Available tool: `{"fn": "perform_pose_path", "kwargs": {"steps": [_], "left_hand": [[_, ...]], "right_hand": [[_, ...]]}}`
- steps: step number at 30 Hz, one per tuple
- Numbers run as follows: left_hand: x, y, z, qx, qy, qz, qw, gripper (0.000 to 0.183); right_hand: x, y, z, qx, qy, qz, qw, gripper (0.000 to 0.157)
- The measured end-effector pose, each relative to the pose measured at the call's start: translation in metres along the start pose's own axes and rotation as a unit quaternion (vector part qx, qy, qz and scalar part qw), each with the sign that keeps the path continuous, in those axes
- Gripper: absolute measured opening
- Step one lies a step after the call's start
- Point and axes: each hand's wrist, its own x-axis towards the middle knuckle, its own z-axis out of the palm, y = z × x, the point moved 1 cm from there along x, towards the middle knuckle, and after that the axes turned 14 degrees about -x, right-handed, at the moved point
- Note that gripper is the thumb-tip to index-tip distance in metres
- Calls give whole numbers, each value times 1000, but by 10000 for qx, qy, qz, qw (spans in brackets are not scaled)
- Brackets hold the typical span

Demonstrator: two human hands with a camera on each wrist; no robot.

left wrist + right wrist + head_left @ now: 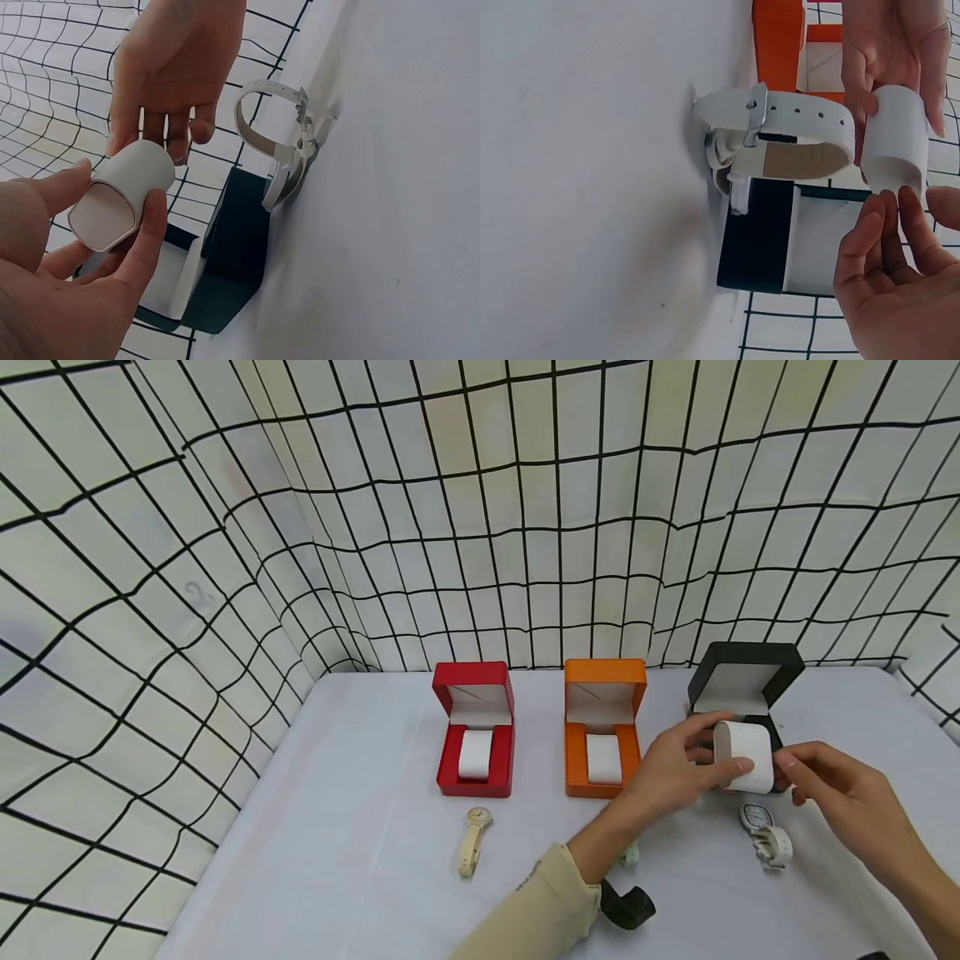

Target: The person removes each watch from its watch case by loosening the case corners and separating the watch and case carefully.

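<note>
My left hand holds a white watch cushion between thumb and fingers, above the black watch box, whose lid stands up. In the left wrist view the thumb lies on one side of the cushion and the fingers on the other. My right hand is at the cushion's right end. In the right wrist view its fingertips touch the rim of that end, and the thumb stands apart. A white-strapped watch lies in front of the black box, its strap buckled in a loop.
Left of the black box stand an open orange watch box and an open red watch box, each with a white cushion. A cream watch lies before the red box. A black curved object is partly behind the left sleeve. Black netting surrounds the table.
</note>
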Motion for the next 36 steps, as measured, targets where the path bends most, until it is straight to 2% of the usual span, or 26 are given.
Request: {"fn": "perform_pose_path", "kwargs": {"steps": [8,14,23,29,32,36], "left_hand": [[3,-2,6,-213,85,-48,9997,60],[4,-2,11,-410,255,-53,9988,59],[4,-4,16,-180,484,-41,9987,55],[4,-4,16,507,452,97,9976,61],[3,-4,17,1056,485,281,9928,65],[3,-4,18,1554,609,515,9846,62]], "right_hand": [[2,-3,2,321,68,-122,9994,17],[5,1,-1,733,-319,-15,9968,16],[8,1,2,532,-489,181,9972,21],[10,3,3,538,-469,152,9973,25],[12,4,3,552,-444,130,9974,25],[14,6,4,591,-369,124,9975,24]]}}
